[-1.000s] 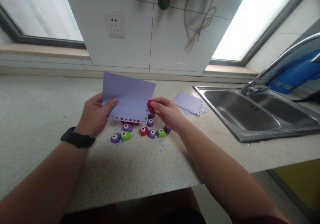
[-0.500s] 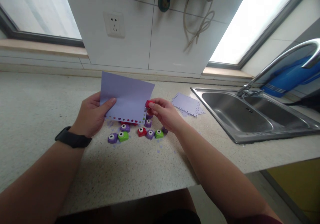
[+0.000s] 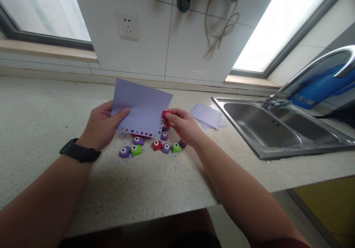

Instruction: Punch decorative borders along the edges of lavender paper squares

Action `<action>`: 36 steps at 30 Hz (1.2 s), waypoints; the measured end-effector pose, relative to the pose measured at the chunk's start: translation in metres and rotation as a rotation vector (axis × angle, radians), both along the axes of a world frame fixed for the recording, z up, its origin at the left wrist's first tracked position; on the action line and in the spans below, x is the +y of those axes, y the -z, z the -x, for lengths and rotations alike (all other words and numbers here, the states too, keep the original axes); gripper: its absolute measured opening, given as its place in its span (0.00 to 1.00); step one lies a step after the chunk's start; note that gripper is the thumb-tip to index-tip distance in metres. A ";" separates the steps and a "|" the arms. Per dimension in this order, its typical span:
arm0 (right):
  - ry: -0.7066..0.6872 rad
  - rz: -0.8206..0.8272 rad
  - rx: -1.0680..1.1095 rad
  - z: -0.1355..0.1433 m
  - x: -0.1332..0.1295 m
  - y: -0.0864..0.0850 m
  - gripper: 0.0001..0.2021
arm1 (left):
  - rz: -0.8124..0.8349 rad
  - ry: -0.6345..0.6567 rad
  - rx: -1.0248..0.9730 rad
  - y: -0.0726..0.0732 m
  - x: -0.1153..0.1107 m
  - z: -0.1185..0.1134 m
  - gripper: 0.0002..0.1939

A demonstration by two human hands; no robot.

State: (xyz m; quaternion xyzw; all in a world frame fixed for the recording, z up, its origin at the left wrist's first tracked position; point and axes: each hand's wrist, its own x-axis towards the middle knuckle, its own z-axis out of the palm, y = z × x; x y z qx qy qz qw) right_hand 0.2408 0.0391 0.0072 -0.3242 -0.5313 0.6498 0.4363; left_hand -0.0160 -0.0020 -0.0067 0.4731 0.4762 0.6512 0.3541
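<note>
My left hand (image 3: pixel 107 124) grips a sheet of purple paper (image 3: pixel 142 105) by its left side, thumb on top, holding it raised above the counter. Small shapes such as stars and hearts are cut through its lower edge and the lower part of its right edge. My right hand (image 3: pixel 181 124) pinches a red craft punch (image 3: pixel 165 115) at the sheet's right edge; whether paper lies in its slot is hidden. Beneath and in front of the sheet lie several small punches, among them a purple punch (image 3: pixel 124 152), a green punch (image 3: pixel 136 150) and a red punch (image 3: pixel 157 145).
Purple sheets with punched edges (image 3: pixel 206 115) lie stacked right of my hand. Beyond them a steel sink (image 3: pixel 260 153) with a tall faucet (image 3: pixel 305 74) is set into the speckled counter (image 3: pixel 138 200). Tiny paper cut-outs are scattered around the punches. A socket (image 3: pixel 127 26) is on the wall.
The sheet has shifted and tilted very slightly to the right. Both hands keep their hold on the paper and the red punch; the view has moved a little.
</note>
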 end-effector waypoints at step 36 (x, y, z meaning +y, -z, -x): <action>-0.005 0.002 0.027 -0.001 0.002 0.002 0.13 | -0.013 0.008 0.046 -0.002 -0.003 0.001 0.17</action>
